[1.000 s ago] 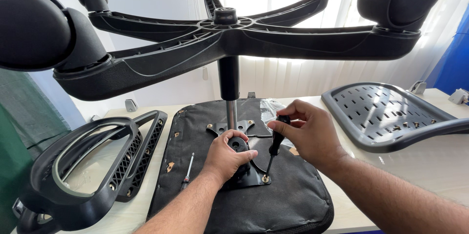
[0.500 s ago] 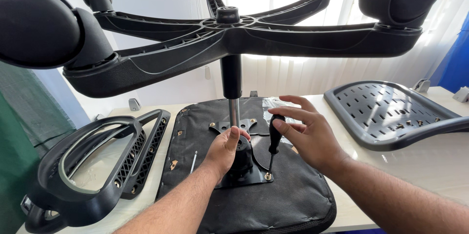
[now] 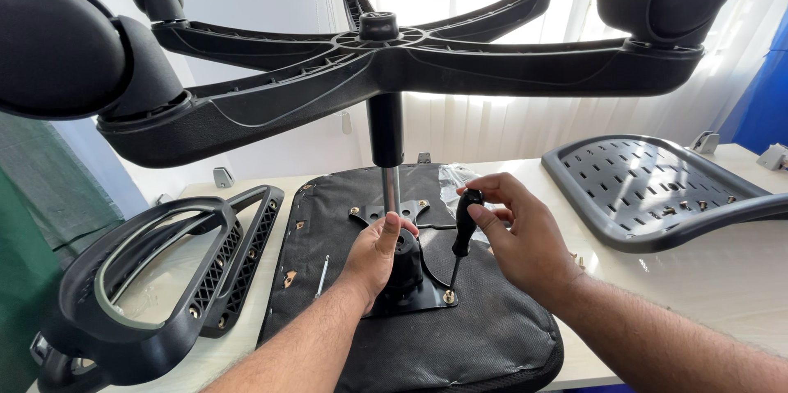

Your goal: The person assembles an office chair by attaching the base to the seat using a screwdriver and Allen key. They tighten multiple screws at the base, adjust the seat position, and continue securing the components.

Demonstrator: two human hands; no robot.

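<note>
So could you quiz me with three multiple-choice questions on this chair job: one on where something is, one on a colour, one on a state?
1. Where does the screwdriver tip sit?
A. on a bolt at the plate corner
B. on a caster
C. on the table edge

2. What colour is the seat underside?
A. white
B. black
C. red

3. What is the left hand doing?
A. lying flat on the table
B. gripping the column base
C. holding a caster

Answers:
1 A: the right hand holds the tool upright with its tip on the bolt at the plate corner.
2 B: the fabric around the plate is black.
3 B: its fingers wrap the black collar under the column, thumb up.
</note>
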